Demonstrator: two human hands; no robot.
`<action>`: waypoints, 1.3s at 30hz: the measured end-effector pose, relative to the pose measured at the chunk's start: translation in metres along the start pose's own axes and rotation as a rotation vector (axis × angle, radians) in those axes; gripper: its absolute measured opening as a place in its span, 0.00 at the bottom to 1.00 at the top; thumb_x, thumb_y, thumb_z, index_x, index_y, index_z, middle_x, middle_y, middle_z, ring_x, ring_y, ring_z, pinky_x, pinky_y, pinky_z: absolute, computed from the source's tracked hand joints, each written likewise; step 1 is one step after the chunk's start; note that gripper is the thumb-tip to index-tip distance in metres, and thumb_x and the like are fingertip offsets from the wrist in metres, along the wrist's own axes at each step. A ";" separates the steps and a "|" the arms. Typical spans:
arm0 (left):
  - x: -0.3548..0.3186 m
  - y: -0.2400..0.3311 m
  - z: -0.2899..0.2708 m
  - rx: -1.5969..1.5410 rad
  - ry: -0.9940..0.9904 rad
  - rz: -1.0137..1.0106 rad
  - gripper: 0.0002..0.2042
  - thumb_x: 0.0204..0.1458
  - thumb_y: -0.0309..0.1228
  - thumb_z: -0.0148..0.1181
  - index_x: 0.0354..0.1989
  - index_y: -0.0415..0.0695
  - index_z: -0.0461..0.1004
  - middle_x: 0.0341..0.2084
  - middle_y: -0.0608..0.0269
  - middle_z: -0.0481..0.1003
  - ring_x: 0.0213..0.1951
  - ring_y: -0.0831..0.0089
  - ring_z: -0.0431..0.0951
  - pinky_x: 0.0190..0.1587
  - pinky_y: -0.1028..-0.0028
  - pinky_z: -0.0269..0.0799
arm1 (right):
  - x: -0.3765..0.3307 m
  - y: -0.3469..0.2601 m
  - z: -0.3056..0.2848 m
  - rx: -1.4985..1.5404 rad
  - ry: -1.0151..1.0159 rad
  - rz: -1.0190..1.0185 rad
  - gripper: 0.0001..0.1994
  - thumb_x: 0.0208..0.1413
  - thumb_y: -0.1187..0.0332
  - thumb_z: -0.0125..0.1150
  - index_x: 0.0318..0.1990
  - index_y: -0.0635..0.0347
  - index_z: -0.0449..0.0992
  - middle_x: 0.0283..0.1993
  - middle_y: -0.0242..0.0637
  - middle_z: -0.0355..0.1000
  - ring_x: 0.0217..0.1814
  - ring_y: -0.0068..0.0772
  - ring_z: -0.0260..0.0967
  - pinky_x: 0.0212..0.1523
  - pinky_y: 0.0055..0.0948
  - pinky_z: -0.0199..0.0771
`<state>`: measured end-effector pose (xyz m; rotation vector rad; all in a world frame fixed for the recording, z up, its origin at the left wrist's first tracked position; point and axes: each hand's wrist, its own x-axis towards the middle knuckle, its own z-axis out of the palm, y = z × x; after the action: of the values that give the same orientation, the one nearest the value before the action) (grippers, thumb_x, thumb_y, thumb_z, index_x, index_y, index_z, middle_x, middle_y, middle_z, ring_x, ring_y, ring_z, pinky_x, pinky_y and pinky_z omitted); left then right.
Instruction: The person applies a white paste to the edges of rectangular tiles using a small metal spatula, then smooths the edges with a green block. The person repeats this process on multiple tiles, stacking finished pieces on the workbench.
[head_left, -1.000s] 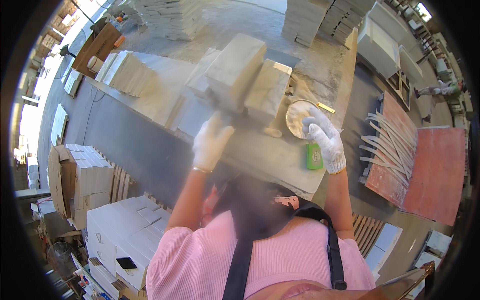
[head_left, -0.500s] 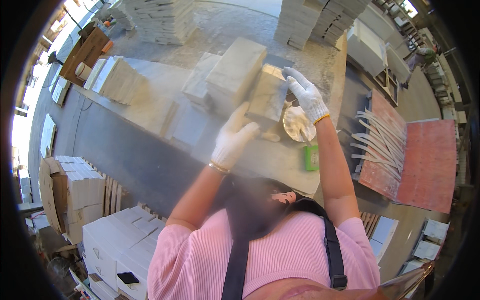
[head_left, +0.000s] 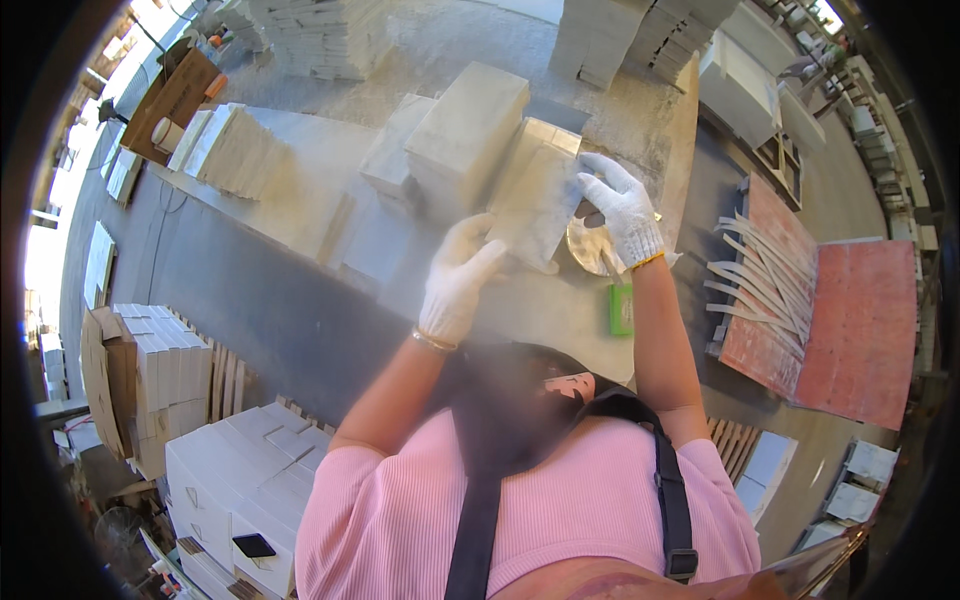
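Observation:
Both my hands wear white knitted gloves. My left hand (head_left: 458, 282) is by the near left side of a pale marble tile (head_left: 538, 185), with thumb and fingers apart and nothing seen between them. At the tile's right side my right hand (head_left: 622, 215) hovers with spread, bent fingers. Whether either hand's fingertips touch the tile I cannot tell. Partly behind my right hand sits a round shiny dish (head_left: 590, 247). Just nearer to me lies a small green box (head_left: 621, 310). To the tile's left stands a tall stack of pale marble tiles (head_left: 468, 125).
More tile stacks (head_left: 235, 155) stand at the left of the worktable. On the right, pale strips (head_left: 765, 275) lie on a reddish board (head_left: 860, 325). White cartons (head_left: 235, 470) with a dark phone (head_left: 254, 545) are at lower left. A haze blurs the middle of the view.
The marble tile now reaches nearer to me. My right hand has drawn back slightly and its fingers are more bent. My left hand has shifted a little left, away from the tile.

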<state>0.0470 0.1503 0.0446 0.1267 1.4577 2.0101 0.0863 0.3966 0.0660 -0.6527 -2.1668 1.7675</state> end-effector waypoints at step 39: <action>-0.019 0.027 -0.281 0.414 0.438 0.023 0.23 0.61 0.46 0.59 0.58 0.43 0.77 0.43 0.63 0.82 0.39 0.74 0.82 0.35 0.73 0.78 | -0.110 0.036 -0.023 0.251 -0.157 0.175 0.36 0.55 0.73 0.64 0.73 0.63 0.60 0.49 0.42 0.77 0.45 0.30 0.76 0.47 0.28 0.75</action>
<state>-0.0711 -0.0946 -0.0327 -0.1335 2.1457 1.7967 0.1980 0.3665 0.0443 -0.6781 -1.9851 2.2047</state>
